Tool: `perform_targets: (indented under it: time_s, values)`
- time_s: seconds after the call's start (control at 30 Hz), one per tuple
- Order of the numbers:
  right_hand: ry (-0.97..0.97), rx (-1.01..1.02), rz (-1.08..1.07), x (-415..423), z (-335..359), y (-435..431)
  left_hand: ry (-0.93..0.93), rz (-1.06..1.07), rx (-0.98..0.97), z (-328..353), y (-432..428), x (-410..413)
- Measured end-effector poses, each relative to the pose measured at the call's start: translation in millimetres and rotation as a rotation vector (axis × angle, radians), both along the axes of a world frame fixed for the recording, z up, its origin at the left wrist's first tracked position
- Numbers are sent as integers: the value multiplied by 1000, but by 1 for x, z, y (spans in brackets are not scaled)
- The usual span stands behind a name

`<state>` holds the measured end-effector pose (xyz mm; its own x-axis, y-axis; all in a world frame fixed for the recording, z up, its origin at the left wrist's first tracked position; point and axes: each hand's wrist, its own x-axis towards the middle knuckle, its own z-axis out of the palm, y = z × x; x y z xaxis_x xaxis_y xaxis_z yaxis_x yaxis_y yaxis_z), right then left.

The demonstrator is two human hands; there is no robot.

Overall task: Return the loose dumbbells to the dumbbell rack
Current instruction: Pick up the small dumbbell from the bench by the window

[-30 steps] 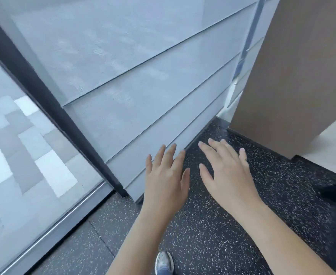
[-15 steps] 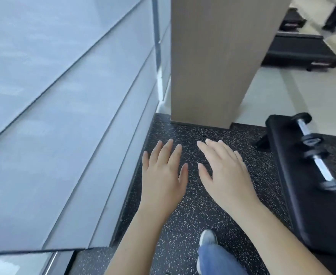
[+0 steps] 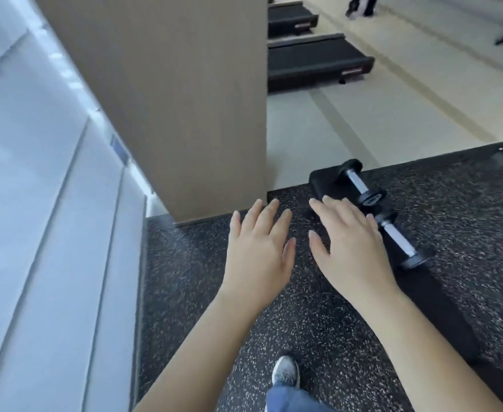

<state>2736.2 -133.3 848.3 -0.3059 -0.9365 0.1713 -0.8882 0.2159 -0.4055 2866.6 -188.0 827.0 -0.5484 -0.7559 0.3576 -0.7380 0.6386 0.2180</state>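
Two small dumbbells with black heads and silver handles lie end to end on a black padded bench point(image 3: 321, 181). The far dumbbell point(image 3: 357, 182) sits near the bench's far end; the near dumbbell point(image 3: 400, 239) lies closer to me. My right hand point(image 3: 351, 248) hovers palm down, fingers spread, just left of the near dumbbell and partly over the bench. My left hand point(image 3: 259, 248) is held out beside it over the speckled floor, also empty with fingers apart. No dumbbell rack is in view.
A tan square pillar point(image 3: 170, 99) rises straight ahead, a pale panelled wall point(image 3: 51, 233) runs along the left. Black treadmills point(image 3: 312, 66) stand on the beige floor beyond. Another person's legs point(image 3: 360, 5) show at the top. My shoe point(image 3: 285, 371) is below on the speckled rubber floor point(image 3: 467, 203).
The view has swung right from the window and wall to the pillar, bringing the bench and both dumbbells into sight. Both hands stay outstretched and empty.
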Motion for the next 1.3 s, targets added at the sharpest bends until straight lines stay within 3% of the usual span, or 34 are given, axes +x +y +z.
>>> perform_targets:
  time_s: [0.47, 0.9, 1.3]
  values:
    - [1, 73, -313, -112, -34, -82, -28, -244, 120, -46, -131, -131]
    - [86, 93, -595, -161, -34, -259, 42, -560, 126, -49, -341, -219]
    - [75, 90, -834, -239, -63, -306, 68, -736, 244, -86, -411, -325]
